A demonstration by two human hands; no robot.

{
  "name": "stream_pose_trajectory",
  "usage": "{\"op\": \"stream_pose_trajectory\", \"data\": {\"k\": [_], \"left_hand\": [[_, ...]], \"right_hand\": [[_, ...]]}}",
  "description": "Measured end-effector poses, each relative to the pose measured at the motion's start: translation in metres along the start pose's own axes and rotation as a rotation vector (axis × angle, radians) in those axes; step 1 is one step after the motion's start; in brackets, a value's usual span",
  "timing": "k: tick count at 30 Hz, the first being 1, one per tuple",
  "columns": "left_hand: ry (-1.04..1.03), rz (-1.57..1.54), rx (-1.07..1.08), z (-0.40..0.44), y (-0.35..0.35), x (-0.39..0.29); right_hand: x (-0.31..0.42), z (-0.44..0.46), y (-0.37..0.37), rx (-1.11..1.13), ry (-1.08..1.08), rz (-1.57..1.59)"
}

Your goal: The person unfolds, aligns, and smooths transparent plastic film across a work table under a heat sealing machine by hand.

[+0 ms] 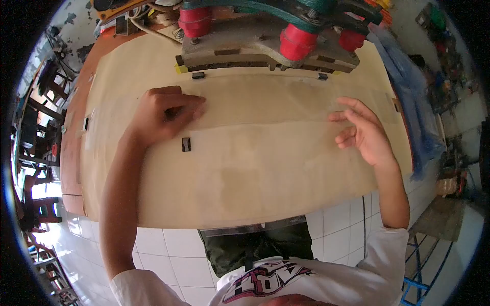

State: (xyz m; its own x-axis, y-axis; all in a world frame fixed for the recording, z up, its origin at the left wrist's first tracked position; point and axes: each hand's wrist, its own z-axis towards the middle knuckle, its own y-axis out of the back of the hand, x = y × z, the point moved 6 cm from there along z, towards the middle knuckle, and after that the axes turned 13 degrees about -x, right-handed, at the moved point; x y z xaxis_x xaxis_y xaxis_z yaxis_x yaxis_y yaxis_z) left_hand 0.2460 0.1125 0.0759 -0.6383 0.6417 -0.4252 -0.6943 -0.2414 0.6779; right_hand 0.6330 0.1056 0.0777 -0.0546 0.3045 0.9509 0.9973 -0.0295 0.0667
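Note:
My left hand [166, 115] is over the left part of a pale tan covering [163, 199], its thumb and fingers pressed together. What the pinch holds, if anything, I cannot make out. To the right, my right hand [365, 132] hovers with its fingers spread and slightly curled, nothing visible in it. Between the hands lies a thin, see-through sheet [255, 153], its far edge a faint line across the covering. A small black block [186, 145] sits just below my left hand. Two similar dark pieces, a left one [198, 75] and a right one [322, 76], lie farther back.
A heavy grey metal plate [265, 43] with red mounts [298, 42] and a green frame [245, 10] overhangs the far side. Blue plastic sheeting [413, 97] hangs at the right edge. A cable [153, 28] lies at the back left. White floor tiles [191, 270] show in front.

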Motion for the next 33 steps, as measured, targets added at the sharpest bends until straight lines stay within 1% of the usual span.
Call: {"op": "stream_pose_trajectory", "data": {"k": [1,3,4,5,7,11,13,19,22,25,33], "left_hand": [[0.016,0.013,0.005,0.000,0.000,0.000],[0.026,-0.001,0.007,0.001,0.001,-0.001],[0.037,-0.012,0.006,0.001,0.001,-0.001],[0.041,-0.009,0.007,0.001,0.001,-0.001],[0.104,-0.006,0.064,0.000,-0.001,0.002],[0.104,0.010,0.098,0.003,-0.001,-0.001],[0.130,0.021,0.100,0.001,-0.001,0.000],[0.117,-0.002,0.093,0.002,-0.001,-0.001],[0.060,-0.011,0.036,0.003,0.001,-0.004],[0.078,0.009,0.065,0.002,0.002,-0.003],[0.051,-0.010,0.028,0.001,0.001,-0.002]], "right_hand": [[-0.003,0.002,-0.004,-0.002,-0.003,0.001],[-0.004,0.002,-0.017,-0.005,0.134,-0.190],[-0.002,-0.002,-0.023,-0.083,0.163,-0.190],[-0.001,-0.004,-0.024,-0.078,0.162,-0.189],[0.010,-0.012,-0.021,-0.147,0.336,-0.201],[0.006,-0.016,-0.019,-0.172,0.297,-0.167],[0.001,-0.015,-0.018,-0.139,0.271,-0.144],[-0.006,-0.015,-0.016,-0.131,0.210,-0.096],[-0.007,-0.014,-0.015,-0.130,0.213,-0.082],[-0.006,-0.015,-0.015,-0.151,0.213,-0.098],[-0.009,-0.012,-0.012,-0.155,0.219,-0.087]]}}
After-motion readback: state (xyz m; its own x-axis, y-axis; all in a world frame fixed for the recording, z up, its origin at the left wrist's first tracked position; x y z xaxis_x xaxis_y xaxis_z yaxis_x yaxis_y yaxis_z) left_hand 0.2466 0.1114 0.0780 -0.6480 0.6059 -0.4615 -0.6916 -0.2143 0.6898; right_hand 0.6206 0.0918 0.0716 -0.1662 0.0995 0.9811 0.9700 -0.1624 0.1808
